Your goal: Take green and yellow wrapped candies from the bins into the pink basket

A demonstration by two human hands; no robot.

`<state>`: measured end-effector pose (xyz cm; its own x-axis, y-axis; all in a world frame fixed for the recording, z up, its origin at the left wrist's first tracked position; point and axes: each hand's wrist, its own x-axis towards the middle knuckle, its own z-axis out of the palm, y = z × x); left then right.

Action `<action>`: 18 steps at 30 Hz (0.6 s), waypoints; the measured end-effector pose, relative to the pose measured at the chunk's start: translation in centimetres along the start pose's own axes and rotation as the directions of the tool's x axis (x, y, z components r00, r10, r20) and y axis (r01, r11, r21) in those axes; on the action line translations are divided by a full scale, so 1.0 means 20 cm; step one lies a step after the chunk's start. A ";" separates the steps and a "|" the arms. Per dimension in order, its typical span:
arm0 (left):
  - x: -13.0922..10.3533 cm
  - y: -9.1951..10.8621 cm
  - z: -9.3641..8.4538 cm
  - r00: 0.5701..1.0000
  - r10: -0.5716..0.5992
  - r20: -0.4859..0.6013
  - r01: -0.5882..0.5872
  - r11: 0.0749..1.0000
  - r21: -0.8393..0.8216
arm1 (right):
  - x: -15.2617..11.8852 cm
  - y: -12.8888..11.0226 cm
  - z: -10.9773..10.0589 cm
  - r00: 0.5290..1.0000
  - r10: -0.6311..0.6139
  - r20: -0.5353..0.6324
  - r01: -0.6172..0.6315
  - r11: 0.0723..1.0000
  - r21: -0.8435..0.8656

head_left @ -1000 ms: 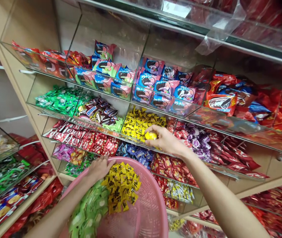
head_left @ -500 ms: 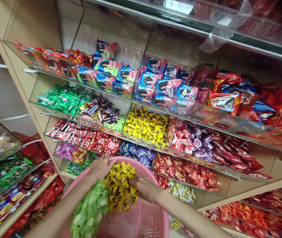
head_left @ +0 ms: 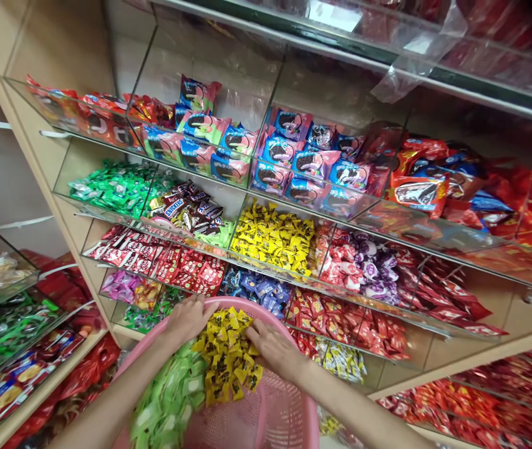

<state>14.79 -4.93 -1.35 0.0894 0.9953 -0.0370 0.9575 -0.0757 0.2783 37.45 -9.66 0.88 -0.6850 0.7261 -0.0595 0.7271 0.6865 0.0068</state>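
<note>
A pink plastic basket (head_left: 289, 405) is low in the head view, holding a heap of yellow-wrapped candies (head_left: 231, 355) and a heap of green-wrapped candies (head_left: 172, 393). My left hand (head_left: 189, 321) grips the basket's far rim, its fingertips hooked over the edge. Inside the basket, my right hand (head_left: 275, 349) rests against the right side of the yellow heap. Its fingers are stretched out and partly apart, and I see no candy held in them. More of the same yellow candies (head_left: 272, 240) fill a clear shelf compartment beyond the basket.
Clear-fronted shelves rise ahead, with Snickers bars (head_left: 186, 209), green-wrapped candies (head_left: 116, 187), purple-and-white candies (head_left: 378, 265) and blue-and-pink cookie packs (head_left: 279, 149). Red packets (head_left: 462, 405) lie lower right. Another shelf unit (head_left: 13, 293) stands at left. A plastic flap (head_left: 420, 56) hangs above.
My right hand has lifted slightly and its fingers have straightened over the edge of the yellow candies. My left hand stays on the rim.
</note>
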 end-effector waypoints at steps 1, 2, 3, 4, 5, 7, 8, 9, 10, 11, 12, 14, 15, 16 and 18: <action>0.00 0.00 0.00 1.000 -0.002 -0.005 0.002 1.000 0.002 | 0.00 0.00 -0.01 1.000 -0.001 -0.015 0.001 1.000 -0.006; 0.00 0.00 0.01 1.000 -0.004 -0.009 0.004 1.000 0.004 | 0.00 0.00 -0.02 0.999 -0.001 -0.032 0.001 1.000 -0.009; 0.01 0.00 0.01 1.000 -0.004 -0.013 0.004 1.000 0.004 | -0.01 -0.01 -0.04 0.999 -0.005 -0.050 0.005 1.000 -0.005; 0.01 0.00 0.01 1.000 -0.002 -0.016 0.002 1.000 0.002 | -0.01 -0.01 -0.08 0.997 -0.011 -0.070 0.011 1.000 0.003; 0.01 -0.01 0.01 1.000 0.000 -0.017 0.000 1.000 -0.001 | -0.01 -0.02 -0.13 0.995 -0.019 -0.095 0.020 1.000 0.015; 0.01 0.00 0.01 1.000 0.001 -0.021 -0.001 1.000 -0.009 | 0.00 -0.01 -0.26 0.985 -0.034 -0.168 0.041 0.998 0.042; 0.01 0.00 0.01 1.000 0.001 -0.019 -0.001 1.000 -0.012 | 0.00 0.00 -0.34 0.976 -0.035 -0.214 0.047 0.998 0.051; 0.01 0.00 0.01 1.000 0.003 -0.016 -0.003 1.000 -0.012 | 0.02 0.02 -0.42 0.964 -0.034 -0.265 0.051 0.997 0.059; 0.01 0.00 0.01 1.000 0.006 -0.009 -0.006 1.000 -0.011 | 0.04 0.05 -0.50 0.945 -0.022 -0.325 0.046 0.997 0.065; 0.01 0.01 0.01 1.000 0.009 -0.003 -0.009 1.000 -0.010 | 0.06 0.09 -0.57 0.927 -0.007 -0.374 0.036 0.997 0.071; 0.01 0.01 0.00 1.000 0.013 0.001 -0.013 1.000 -0.009 | 0.09 0.14 -0.63 0.909 0.012 -0.416 0.017 0.998 0.067; 0.00 0.02 0.00 1.000 0.015 0.002 -0.015 1.000 -0.009 | 0.16 0.25 -0.72 0.886 0.057 -0.459 -0.041 0.998 0.044; 0.00 0.02 0.00 1.000 0.013 -0.001 -0.013 1.000 -0.012 | 0.20 0.31 -0.74 0.881 0.086 -0.466 -0.078 0.996 0.035; 0.00 0.02 0.00 1.000 0.010 -0.003 -0.010 1.000 -0.017 | 0.24 0.36 -0.74 0.882 0.116 -0.457 -0.114 0.993 0.034; 0.00 0.01 0.01 1.000 0.004 -0.012 -0.004 1.000 -0.026 | 0.33 0.45 -0.72 0.890 0.177 -0.421 -0.175 0.984 0.045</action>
<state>15.05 -4.93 -1.40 0.0897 0.9957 -0.0247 0.9497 -0.0780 0.3033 38.83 1.78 14.97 -0.4999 0.7839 0.3682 0.8368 0.5468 -0.0279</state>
